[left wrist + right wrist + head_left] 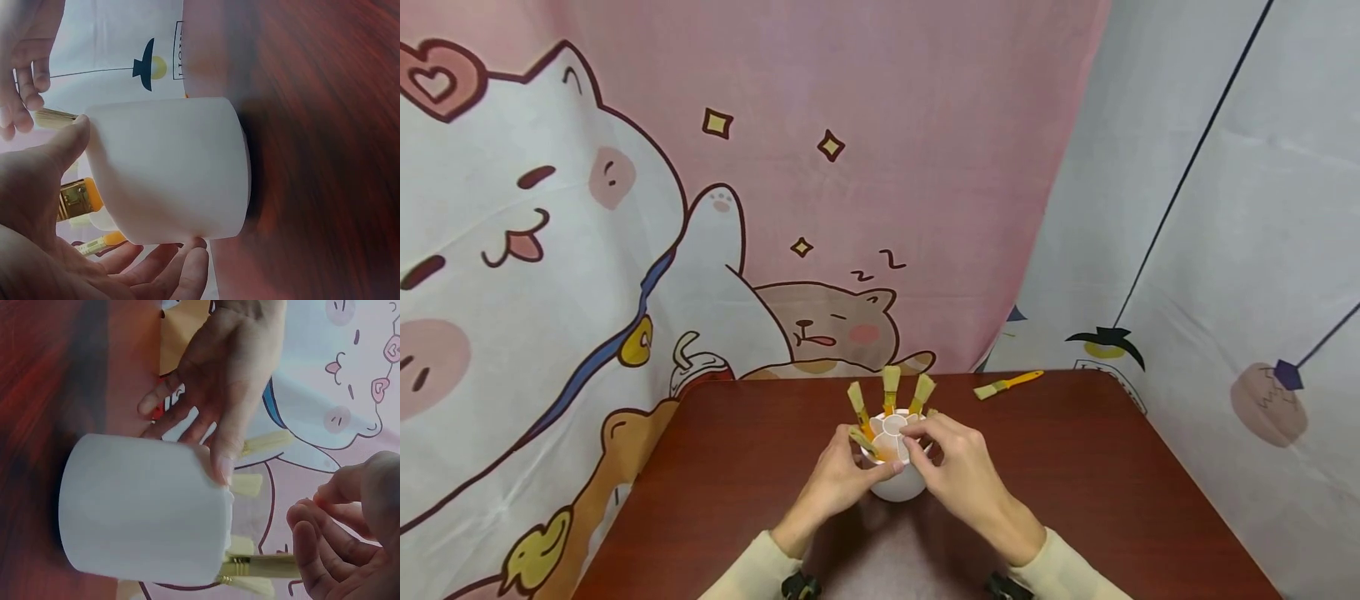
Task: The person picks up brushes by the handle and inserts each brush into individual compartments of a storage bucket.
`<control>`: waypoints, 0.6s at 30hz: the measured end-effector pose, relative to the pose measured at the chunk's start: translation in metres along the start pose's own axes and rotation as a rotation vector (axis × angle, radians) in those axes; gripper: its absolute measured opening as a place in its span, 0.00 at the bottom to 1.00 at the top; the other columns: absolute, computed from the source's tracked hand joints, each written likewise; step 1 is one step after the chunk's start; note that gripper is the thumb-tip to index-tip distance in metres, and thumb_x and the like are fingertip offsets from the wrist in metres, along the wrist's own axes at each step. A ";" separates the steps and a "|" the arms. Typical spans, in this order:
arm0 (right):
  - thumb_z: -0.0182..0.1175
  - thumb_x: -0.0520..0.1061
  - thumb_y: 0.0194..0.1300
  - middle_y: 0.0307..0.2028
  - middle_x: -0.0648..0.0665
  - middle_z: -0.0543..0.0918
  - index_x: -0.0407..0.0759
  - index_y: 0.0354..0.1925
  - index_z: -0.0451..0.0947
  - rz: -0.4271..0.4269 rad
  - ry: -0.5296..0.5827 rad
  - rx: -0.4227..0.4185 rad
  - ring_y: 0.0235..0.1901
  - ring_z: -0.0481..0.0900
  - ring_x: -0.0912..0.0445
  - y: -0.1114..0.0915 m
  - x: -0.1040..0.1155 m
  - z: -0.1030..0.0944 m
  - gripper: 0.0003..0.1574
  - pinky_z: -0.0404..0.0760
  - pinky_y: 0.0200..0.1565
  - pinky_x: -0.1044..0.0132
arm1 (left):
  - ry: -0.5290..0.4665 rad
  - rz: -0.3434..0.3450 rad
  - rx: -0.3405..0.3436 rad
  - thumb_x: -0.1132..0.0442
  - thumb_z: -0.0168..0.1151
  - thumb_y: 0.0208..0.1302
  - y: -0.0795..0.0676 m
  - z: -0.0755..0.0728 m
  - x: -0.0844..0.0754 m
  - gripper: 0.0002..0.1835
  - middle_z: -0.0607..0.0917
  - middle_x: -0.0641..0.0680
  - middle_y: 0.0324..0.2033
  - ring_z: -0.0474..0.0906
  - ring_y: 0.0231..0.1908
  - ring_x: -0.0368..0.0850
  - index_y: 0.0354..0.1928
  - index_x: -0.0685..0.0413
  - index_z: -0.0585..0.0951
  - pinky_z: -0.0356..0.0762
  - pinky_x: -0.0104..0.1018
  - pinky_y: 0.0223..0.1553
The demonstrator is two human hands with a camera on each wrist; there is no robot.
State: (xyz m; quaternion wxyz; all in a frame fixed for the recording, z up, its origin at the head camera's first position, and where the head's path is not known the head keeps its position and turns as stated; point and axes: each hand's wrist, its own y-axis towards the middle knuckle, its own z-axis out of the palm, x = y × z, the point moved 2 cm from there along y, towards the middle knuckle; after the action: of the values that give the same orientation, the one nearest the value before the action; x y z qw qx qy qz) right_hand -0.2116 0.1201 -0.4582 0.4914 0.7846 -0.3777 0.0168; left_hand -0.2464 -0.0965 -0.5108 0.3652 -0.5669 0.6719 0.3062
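A white round brush holder (898, 487) stands on the table, its top divided into petal-shaped openings (892, 425). Several flat paintbrushes (891, 385) with yellow-orange handles stand in it around the rim, bristles up. My left hand (838, 473) holds the holder from the left, thumb at the rim and the other fingers along its side. Over the right side of the top is my right hand (964, 467), fingers loosely bent. In the right wrist view, nothing shows between its fingertips (306, 506); one brush (265, 565) overlaps with them. Part of that brush is hidden.
Another paintbrush (1009, 384) with a yellow handle lies at the table's back edge, right of the holder. The dark red-brown table (1075, 483) meets cartoon-printed cloth (925, 167) behind it and at both sides.
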 end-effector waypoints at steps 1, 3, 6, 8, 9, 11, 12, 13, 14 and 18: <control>0.81 0.29 0.66 0.38 0.51 0.93 0.42 0.46 0.94 0.002 -0.005 -0.009 0.32 0.86 0.65 0.000 -0.001 -0.002 0.14 0.87 0.33 0.70 | 0.000 -0.001 0.000 0.39 0.90 0.61 0.000 0.000 0.000 0.50 0.88 0.59 0.55 0.87 0.49 0.49 0.71 0.62 0.74 0.84 0.39 0.44; 0.81 0.29 0.67 0.38 0.52 0.93 0.43 0.46 0.94 0.005 -0.015 -0.027 0.32 0.86 0.66 0.001 -0.002 -0.007 0.14 0.87 0.34 0.70 | 0.001 -0.007 0.001 0.39 0.90 0.61 0.000 0.000 0.001 0.50 0.88 0.59 0.54 0.87 0.49 0.49 0.71 0.62 0.74 0.83 0.40 0.44; 0.81 0.29 0.66 0.38 0.53 0.93 0.44 0.46 0.94 0.021 -0.020 -0.057 0.32 0.85 0.66 0.002 -0.006 -0.016 0.14 0.87 0.34 0.71 | -0.001 -0.015 0.008 0.39 0.90 0.61 0.000 0.000 0.001 0.50 0.88 0.59 0.53 0.85 0.49 0.49 0.72 0.62 0.74 0.82 0.40 0.44; 0.81 0.28 0.66 0.37 0.54 0.93 0.44 0.45 0.94 0.033 -0.013 -0.073 0.32 0.85 0.66 0.002 -0.009 -0.021 0.15 0.87 0.34 0.72 | -0.003 -0.021 0.011 0.39 0.90 0.61 0.000 -0.001 0.002 0.50 0.88 0.58 0.52 0.84 0.49 0.49 0.72 0.61 0.74 0.82 0.40 0.44; 0.81 0.28 0.66 0.37 0.54 0.93 0.44 0.45 0.94 0.041 -0.010 -0.080 0.32 0.85 0.66 0.002 -0.011 -0.024 0.14 0.86 0.34 0.73 | -0.004 -0.021 0.012 0.39 0.90 0.61 0.000 -0.001 0.002 0.50 0.88 0.58 0.51 0.84 0.49 0.49 0.72 0.61 0.74 0.81 0.40 0.44; 0.80 0.29 0.67 0.36 0.54 0.92 0.44 0.45 0.94 0.059 -0.009 -0.091 0.31 0.85 0.66 0.003 -0.016 -0.029 0.14 0.86 0.33 0.73 | -0.005 -0.021 0.013 0.40 0.90 0.60 0.001 -0.002 0.002 0.50 0.88 0.58 0.50 0.83 0.48 0.49 0.72 0.61 0.75 0.80 0.40 0.43; 0.80 0.29 0.67 0.36 0.55 0.92 0.44 0.46 0.94 0.068 -0.010 -0.099 0.31 0.85 0.66 0.003 -0.019 -0.032 0.14 0.86 0.33 0.73 | -0.006 -0.019 0.014 0.40 0.91 0.60 0.001 -0.002 0.002 0.50 0.87 0.57 0.49 0.82 0.47 0.49 0.72 0.61 0.75 0.80 0.40 0.43; 0.80 0.29 0.68 0.36 0.55 0.92 0.44 0.46 0.94 0.078 -0.013 -0.105 0.30 0.85 0.66 0.003 -0.022 -0.035 0.13 0.85 0.33 0.73 | -0.005 -0.017 0.014 0.40 0.91 0.60 0.002 -0.003 0.002 0.50 0.87 0.57 0.49 0.82 0.47 0.48 0.72 0.61 0.75 0.80 0.40 0.43; 0.79 0.30 0.69 0.36 0.55 0.92 0.43 0.46 0.94 0.088 -0.019 -0.114 0.30 0.85 0.66 0.003 -0.025 -0.038 0.12 0.85 0.33 0.73 | -0.005 -0.014 0.014 0.41 0.91 0.60 0.002 -0.003 0.002 0.49 0.87 0.57 0.48 0.81 0.46 0.48 0.72 0.61 0.75 0.79 0.39 0.43; 0.78 0.31 0.71 0.35 0.55 0.92 0.45 0.47 0.94 0.121 -0.051 -0.143 0.30 0.85 0.66 0.003 -0.040 -0.050 0.12 0.84 0.33 0.74 | -0.011 -0.010 0.018 0.42 0.91 0.60 0.003 -0.004 0.001 0.48 0.87 0.57 0.48 0.81 0.47 0.49 0.71 0.60 0.76 0.79 0.39 0.42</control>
State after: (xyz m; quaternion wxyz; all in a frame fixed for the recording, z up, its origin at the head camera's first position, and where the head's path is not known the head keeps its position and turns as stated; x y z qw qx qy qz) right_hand -0.2251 0.1816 -0.4464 0.5343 0.7235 -0.4372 -0.0005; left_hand -0.2498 -0.1004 -0.5097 0.3755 -0.5650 0.6700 0.3013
